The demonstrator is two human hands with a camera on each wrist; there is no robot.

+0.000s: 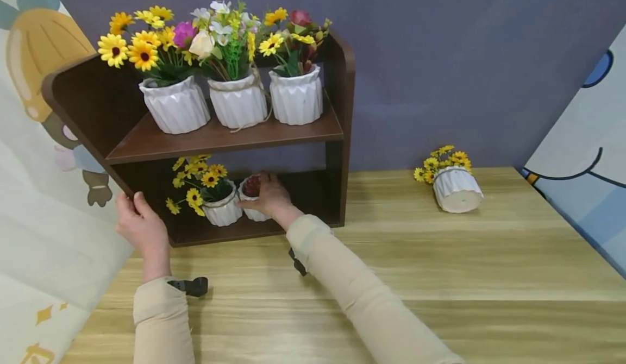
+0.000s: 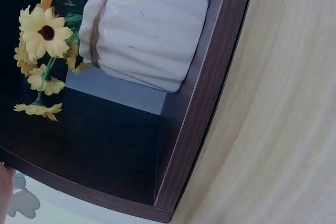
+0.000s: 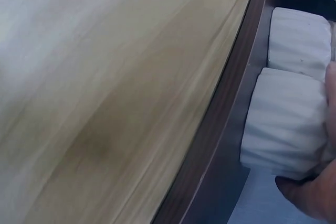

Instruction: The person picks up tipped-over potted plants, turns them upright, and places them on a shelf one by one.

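Observation:
My right hand (image 1: 271, 196) grips a white pleated flowerpot (image 3: 283, 121) by its upper part, thumb on one side and fingers on the other. Dark red flowers (image 1: 251, 186) show at its mouth, partly hidden by the hand. The pot stands on the lower shelf of a dark brown two-tier rack (image 1: 225, 149). Close on its left is another white pot (image 1: 222, 206) of yellow daisies, tied with twine. My left hand (image 1: 144, 228) rests against the rack's left side panel, relaxed fingers along the outer edge. Only a bit of that hand shows in the left wrist view.
Three white pots (image 1: 295, 95) with mixed flowers stand on the upper shelf. At the right of the wooden table (image 1: 440, 266), a white pot of yellow daisies (image 1: 457, 190) lies tipped, its base facing me. A grey panel (image 1: 440, 70) stands behind.

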